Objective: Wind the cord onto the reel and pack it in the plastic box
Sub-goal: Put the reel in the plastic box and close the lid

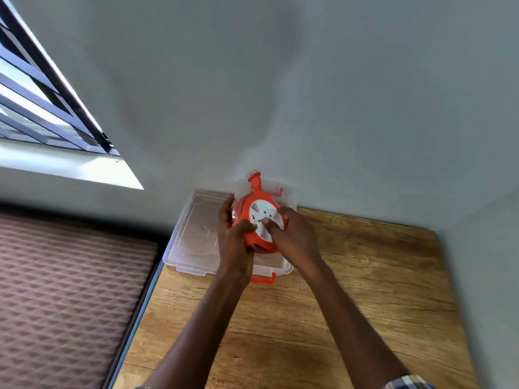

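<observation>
An orange cord reel point(250, 237) with a white socket face point(262, 219) is held tilted over the clear plastic box point(283, 269) at the far end of the wooden table. My left hand point(234, 242) grips the reel's left rim. My right hand point(292, 237) holds its right side with the thumb on the white face. The orange plug point(254, 179) sticks up from the reel's top against the wall. The wound cord is mostly hidden between the flanges.
The box's clear lid point(196, 231) lies flat to the left of the box, overhanging the table edge. Orange latches point(265, 279) show on the box's near side. The wooden table point(337, 318) meets a grey wall. A patterned mattress point(70, 290) lies left, below a window point(42, 102).
</observation>
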